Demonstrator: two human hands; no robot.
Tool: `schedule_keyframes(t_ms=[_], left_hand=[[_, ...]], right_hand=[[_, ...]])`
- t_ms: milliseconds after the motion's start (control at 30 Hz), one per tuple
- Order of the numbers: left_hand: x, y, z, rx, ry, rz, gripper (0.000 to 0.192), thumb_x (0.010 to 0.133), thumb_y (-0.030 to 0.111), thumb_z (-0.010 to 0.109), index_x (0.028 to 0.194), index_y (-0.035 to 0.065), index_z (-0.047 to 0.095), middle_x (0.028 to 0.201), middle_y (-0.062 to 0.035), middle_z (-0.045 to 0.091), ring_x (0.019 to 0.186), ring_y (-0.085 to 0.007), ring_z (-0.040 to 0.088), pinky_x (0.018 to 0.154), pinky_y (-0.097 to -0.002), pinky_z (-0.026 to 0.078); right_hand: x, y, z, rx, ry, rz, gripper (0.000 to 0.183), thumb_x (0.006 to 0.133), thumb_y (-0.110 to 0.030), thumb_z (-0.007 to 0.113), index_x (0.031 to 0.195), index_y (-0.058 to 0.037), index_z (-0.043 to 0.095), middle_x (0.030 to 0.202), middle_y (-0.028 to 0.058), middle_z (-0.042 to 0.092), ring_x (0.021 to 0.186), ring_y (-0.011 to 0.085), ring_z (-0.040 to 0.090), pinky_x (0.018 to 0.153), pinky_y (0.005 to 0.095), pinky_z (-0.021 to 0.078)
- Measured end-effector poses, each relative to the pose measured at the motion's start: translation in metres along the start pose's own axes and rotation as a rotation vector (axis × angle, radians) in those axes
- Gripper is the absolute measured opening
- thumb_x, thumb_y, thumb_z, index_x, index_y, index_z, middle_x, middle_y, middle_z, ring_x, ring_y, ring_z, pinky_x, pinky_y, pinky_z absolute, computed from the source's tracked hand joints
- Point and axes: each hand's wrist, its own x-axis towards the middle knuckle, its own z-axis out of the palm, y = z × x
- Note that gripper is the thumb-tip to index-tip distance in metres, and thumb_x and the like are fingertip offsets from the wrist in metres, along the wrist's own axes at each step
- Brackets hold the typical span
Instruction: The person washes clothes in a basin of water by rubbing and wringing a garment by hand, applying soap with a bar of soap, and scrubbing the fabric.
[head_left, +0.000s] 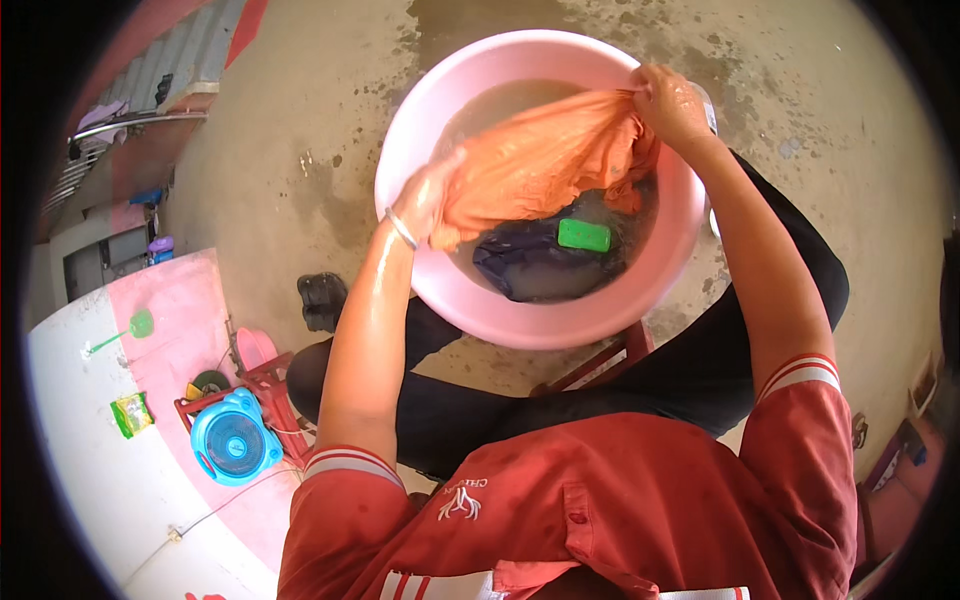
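A wet orange cloth (540, 157) is stretched between my two hands over a large pink plastic basin (551, 330). My left hand (431, 191), with a silver bangle at the wrist, grips its left end near the basin's left rim. At the upper right rim, my right hand (671, 101) pinches the other end in its closed fingers. Cloudy water fills the lower part of the basin. Dark fabric (517, 259) lies in that water, and a green plastic box or dish (583, 235) rests beside it, below the orange cloth.
Black shoes (322, 300) stand on the wet concrete floor left of the basin. A blue fan (236, 442) is on the left, by a red stand (277, 390) and a small pink basin (255, 349). A reddish frame (600, 360) shows under the large basin's near side, between my knees.
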Motion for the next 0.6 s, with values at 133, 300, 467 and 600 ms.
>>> schedule_keyframes(t_ms=[133,300,467,600], left_hand=[[0.057,-0.047,-0.08,0.104,0.5,0.226,0.048,0.087,0.04,0.061,0.106,-0.0036,0.06,0.102,-0.0125,0.064,0.093,-0.0194,0.06,0.078,-0.0348,0.05],[0.107,-0.144,-0.089,0.244,0.79,-0.134,0.063,0.075,0.053,0.071,0.117,0.0087,0.056,0.079,-0.0037,0.05,0.065,-0.0135,0.045,0.058,-0.0295,0.043],[0.152,-0.178,-0.058,-0.086,0.892,-0.115,0.084,0.072,0.044,0.076,0.128,-0.0104,0.044,0.121,-0.0243,0.056,0.111,-0.0301,0.055,0.088,-0.0371,0.047],[0.183,-0.182,-0.067,-0.195,0.853,-0.034,0.069,0.075,0.03,0.074,0.12,-0.015,0.047,0.116,-0.0232,0.059,0.103,-0.0299,0.059,0.09,-0.0352,0.046]], right_hand=[[-0.023,-0.036,0.04,-0.058,-0.172,0.037,0.019,0.084,-0.018,0.051,0.096,-0.0059,0.058,0.096,0.0167,0.062,0.089,0.034,0.061,0.075,0.0447,0.0504],[-0.142,-0.086,0.107,-0.194,-0.677,-0.17,0.045,0.08,-0.024,0.061,0.119,-0.0068,0.048,0.115,0.0149,0.054,0.101,0.0299,0.056,0.086,0.0411,0.0473],[-0.176,-0.076,0.142,-0.304,-0.696,-0.13,0.058,0.079,-0.023,0.065,0.132,-0.015,0.042,0.117,0.0138,0.05,0.106,0.0317,0.052,0.086,0.0419,0.0453],[-0.169,-0.057,0.151,-0.164,-0.709,-0.114,0.052,0.08,-0.023,0.066,0.127,-0.017,0.045,0.106,0.0155,0.059,0.096,0.032,0.059,0.08,0.044,0.047]])
